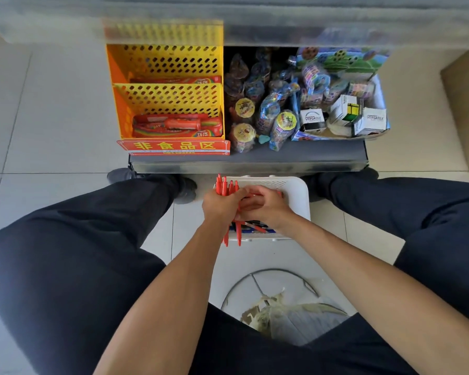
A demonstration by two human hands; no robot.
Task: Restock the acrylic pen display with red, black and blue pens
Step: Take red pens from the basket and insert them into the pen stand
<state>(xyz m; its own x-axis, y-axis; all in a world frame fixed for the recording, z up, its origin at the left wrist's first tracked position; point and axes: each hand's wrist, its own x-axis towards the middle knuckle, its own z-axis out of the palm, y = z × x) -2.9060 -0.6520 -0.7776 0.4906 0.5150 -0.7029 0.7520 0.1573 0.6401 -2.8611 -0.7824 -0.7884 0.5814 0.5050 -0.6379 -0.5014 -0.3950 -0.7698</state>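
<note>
Pens are filling our left hand [222, 205]: we are gripping a bundle of slim red pens [225, 187], smooth plastic barrels whose capped ends are poking up past the knuckles while their tips are hanging below the wrist. Our right hand [263, 205] is curling its fingers against that same bundle, pinching at a red pen beside the left thumb. Both hands are hovering over a white plastic basket [295, 190] with a perforated rim, sitting on the tiled floor [52, 131] between our knees; inside it we are seeing more loose pens [256, 227], red, dark and blue. Ahead, a yellow perforated rack [168, 96] is holding red candy packets [173, 125] in two tiers, above a red sign [173, 147]. Beside it, crinkly bagged toys [268, 117] and small white boxes [313, 120] are crowding a grey shelf [309, 155]. We cannot tell where the acrylic display is.
</note>
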